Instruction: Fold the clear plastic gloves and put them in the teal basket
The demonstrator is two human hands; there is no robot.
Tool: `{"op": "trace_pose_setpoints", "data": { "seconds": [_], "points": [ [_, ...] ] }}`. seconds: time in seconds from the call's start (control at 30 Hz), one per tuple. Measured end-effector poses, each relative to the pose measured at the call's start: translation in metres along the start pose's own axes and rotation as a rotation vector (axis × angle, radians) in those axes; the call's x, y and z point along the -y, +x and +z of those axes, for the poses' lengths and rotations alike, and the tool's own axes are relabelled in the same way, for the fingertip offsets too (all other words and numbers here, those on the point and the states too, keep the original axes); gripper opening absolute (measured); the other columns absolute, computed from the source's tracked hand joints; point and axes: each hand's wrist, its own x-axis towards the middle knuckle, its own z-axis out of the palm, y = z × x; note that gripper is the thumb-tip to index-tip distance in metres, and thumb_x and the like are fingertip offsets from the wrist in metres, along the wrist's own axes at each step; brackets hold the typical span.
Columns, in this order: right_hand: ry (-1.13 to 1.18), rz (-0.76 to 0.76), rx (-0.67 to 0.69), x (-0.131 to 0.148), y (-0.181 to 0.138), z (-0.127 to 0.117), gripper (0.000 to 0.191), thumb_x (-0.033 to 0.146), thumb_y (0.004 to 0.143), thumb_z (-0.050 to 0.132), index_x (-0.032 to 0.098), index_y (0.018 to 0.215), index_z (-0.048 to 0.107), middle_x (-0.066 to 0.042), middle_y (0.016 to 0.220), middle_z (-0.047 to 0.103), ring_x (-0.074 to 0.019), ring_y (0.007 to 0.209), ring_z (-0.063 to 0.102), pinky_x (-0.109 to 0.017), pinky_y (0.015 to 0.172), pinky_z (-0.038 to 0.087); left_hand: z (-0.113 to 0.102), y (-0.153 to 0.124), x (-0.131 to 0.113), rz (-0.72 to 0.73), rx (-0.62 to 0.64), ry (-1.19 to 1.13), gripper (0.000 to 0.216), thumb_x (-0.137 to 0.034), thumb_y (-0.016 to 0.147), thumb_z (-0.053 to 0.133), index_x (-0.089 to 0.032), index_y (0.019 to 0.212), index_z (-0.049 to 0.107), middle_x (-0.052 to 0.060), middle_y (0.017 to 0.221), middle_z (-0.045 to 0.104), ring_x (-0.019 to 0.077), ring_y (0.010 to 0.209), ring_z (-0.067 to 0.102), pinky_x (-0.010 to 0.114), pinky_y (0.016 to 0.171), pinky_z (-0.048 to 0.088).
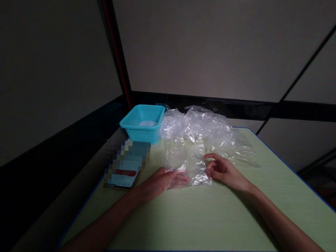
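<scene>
A clear, crinkled plastic bag (180,154) lies on the table in front of me. My left hand (166,182) is at its lower left edge, fingers stretched out flat. Its fingertips show blurred through the film; whether they are inside the bag or under it I cannot tell. At the bag's right edge is my right hand (221,171), index finger extended, with the thumb and curled fingers closed on the film. Behind this bag spreads a heap of more clear plastic bags (203,123).
A turquoise plastic basket (142,133) with something white inside stands at the back left. In front of it lies a phone-like flat object (127,179), partly pixelated. The pale green table (177,224) has a blue edge; wall panels rise behind and to the left.
</scene>
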Motion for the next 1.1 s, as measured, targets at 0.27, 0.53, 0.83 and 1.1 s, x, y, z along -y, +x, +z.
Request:
{"op": "trace_pose_setpoints", "data": {
  "seconds": [0.27, 0.53, 0.83, 1.1],
  "points": [
    [-0.06, 0.039, -0.01, 0.003, 0.0, 0.01, 0.032, 0.029, 0.076, 0.057, 0.018, 0.104, 0.044, 0.004, 0.069, 0.051, -0.008, 0.051, 0.048, -0.021, 0.044, 0.035, -0.006, 0.007, -0.006, -0.117, 0.025, -0.125, 0.029, -0.032, 0.078, 0.061, -0.01, 0.096, 0.065, 0.013, 0.096, 0.069, 0.0249, 0.095, 0.062, 0.038, 0.094, 0.036],
    [-0.117, 0.116, -0.053, 0.0, 0.002, 0.015, 0.027, 0.024, 0.075, 0.052, 0.018, 0.1, 0.041, 0.005, 0.069, 0.051, -0.0084, 0.049, 0.053, -0.02, 0.04, 0.038, -0.024, 0.017, -0.007, -0.214, 0.178, -0.238, 0.033, -0.03, 0.084, 0.049, -0.007, 0.103, 0.062, 0.015, 0.107, 0.064, 0.0257, 0.101, 0.059, 0.039, 0.095, 0.033],
    [-0.091, 0.147, -0.077, 0.002, 0.003, 0.015, 0.03, 0.028, 0.073, 0.054, 0.019, 0.098, 0.04, 0.006, 0.067, 0.05, -0.01, 0.049, 0.057, -0.022, 0.041, 0.043, -0.028, 0.016, -0.016, -0.228, 0.254, -0.326, 0.035, -0.023, 0.084, 0.044, -0.003, 0.11, 0.057, 0.016, 0.12, 0.056, 0.0273, 0.111, 0.051, 0.041, 0.1, 0.028],
    [-0.076, 0.164, -0.087, 0.002, 0.002, 0.016, 0.032, 0.029, 0.073, 0.056, 0.018, 0.099, 0.041, 0.006, 0.068, 0.05, -0.0101, 0.049, 0.057, -0.022, 0.041, 0.043, -0.015, -0.007, -0.034, -0.184, -0.157, -0.168, 0.019, -0.02, 0.078, 0.055, -0.007, 0.092, 0.056, 0.016, 0.104, 0.064, 0.025, 0.1, 0.06, 0.037, 0.093, 0.039]
  ]
}}
